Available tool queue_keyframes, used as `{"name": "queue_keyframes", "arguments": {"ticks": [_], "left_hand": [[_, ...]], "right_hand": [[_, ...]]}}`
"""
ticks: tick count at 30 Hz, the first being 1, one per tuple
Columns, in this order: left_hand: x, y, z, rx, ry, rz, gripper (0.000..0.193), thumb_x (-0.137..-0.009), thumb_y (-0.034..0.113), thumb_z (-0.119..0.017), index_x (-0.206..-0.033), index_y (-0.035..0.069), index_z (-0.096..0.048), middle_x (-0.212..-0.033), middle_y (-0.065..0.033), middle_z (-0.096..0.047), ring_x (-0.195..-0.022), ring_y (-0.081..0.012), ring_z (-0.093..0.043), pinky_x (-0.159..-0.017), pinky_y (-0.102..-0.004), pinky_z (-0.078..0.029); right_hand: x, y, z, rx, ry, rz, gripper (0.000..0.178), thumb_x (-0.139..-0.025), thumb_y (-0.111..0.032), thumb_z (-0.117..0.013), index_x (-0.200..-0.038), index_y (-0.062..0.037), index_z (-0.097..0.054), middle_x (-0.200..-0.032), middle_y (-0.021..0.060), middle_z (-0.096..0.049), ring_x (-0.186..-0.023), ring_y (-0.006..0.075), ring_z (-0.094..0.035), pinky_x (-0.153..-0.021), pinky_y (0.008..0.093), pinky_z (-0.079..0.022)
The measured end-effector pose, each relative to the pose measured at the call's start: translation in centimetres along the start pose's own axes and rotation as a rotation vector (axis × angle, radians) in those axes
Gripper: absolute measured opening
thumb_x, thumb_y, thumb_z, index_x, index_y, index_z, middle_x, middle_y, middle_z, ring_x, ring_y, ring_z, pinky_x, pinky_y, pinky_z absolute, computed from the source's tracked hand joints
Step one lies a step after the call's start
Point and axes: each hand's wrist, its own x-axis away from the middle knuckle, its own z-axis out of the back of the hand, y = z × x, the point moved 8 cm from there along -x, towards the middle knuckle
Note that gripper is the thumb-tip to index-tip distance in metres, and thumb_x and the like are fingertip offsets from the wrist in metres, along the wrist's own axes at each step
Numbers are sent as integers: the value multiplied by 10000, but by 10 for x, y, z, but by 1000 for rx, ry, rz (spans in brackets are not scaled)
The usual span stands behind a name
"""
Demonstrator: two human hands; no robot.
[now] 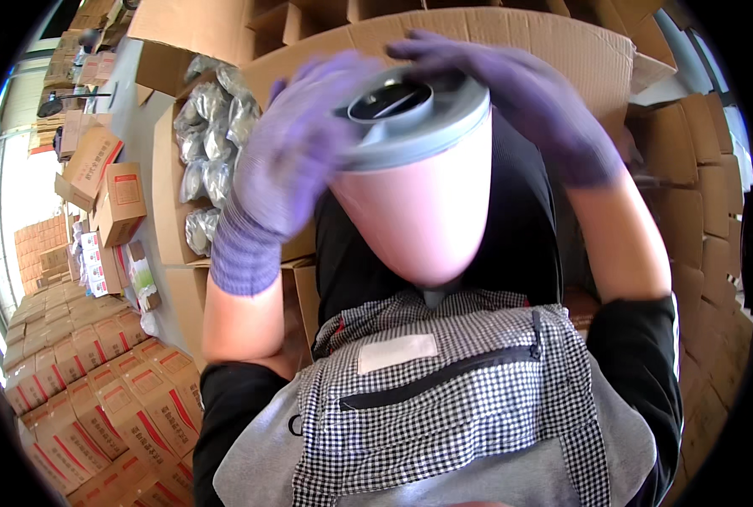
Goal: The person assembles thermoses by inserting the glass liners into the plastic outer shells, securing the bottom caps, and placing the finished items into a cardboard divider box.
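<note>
Apparently steadying pink jar (pixel 418 220) over lap (pixel 521 211) with right hand (pixel 524 97) unclenched across lid (pixel 451 117) at one o'clock, and left hand (pixel 302 148) near nine, too blurred to tell if gripping.

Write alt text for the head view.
A pink, tapering container with a round grey lid is between a person's purple-gloved left hand and purple-gloved right hand. Silvery bagged items lie at left, among brown cardboard boxes.

The left hand (pixel 300 152) and right hand (pixel 520 97) flank the lidded container (pixel 423 207); beyond it, an open carton (pixel 554 42); left of it, bagged items (pixel 216 131); before it, 1 apron (pixel 452 414).
</note>
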Motion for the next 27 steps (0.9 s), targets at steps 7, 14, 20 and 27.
{"name": "queue_keyframes", "arguments": {"ticks": [7, 14, 20, 27], "left_hand": [[39, -39, -4, 109, 285, -110, 819, -1063, 641, -258, -1454, -19, -546, -1427, -205, -618, -1419, -396, -490, -1253, -497, -218], [40, -39, 8, 111, 356, -175, 761, -1052, 600, -284, -1419, 9, -595, -1454, -190, -594, -1465, -370, -439, -1268, -510, -134], [46, -30, 9, 120, 370, -247, 718, -1023, 619, -370, -1302, 39, -686, -1358, -170, -655, -1378, -352, -542, -1244, -517, -181], [35, -44, 7, 156, 328, -88, 971, -968, 812, -225, -1299, 23, -684, -1353, -164, -663, -1407, -385, -503, -1235, -521, -226]], "right_hand": [[29, -57, -19, 507, 11, 210, 435, -1051, -234, -502, -1403, 5, -593, -1426, 204, -599, -1343, 339, -554, -1152, 437, -418], [9, -95, -58, 513, -265, 87, 656, -1067, -463, -361, -1378, 57, -613, -1446, 192, -610, -1451, 356, -459, -1265, 494, -196], [10, -91, -53, 529, -164, 65, 561, -1045, -381, -454, -1316, 71, -649, -1384, 243, -626, -1378, 374, -530, -1210, 471, -314], [1, -86, -48, 418, -206, 44, 691, -1056, -522, -400, -1343, 58, -643, -1425, 282, -591, -1399, 373, -521, -1227, 465, -290]]}}
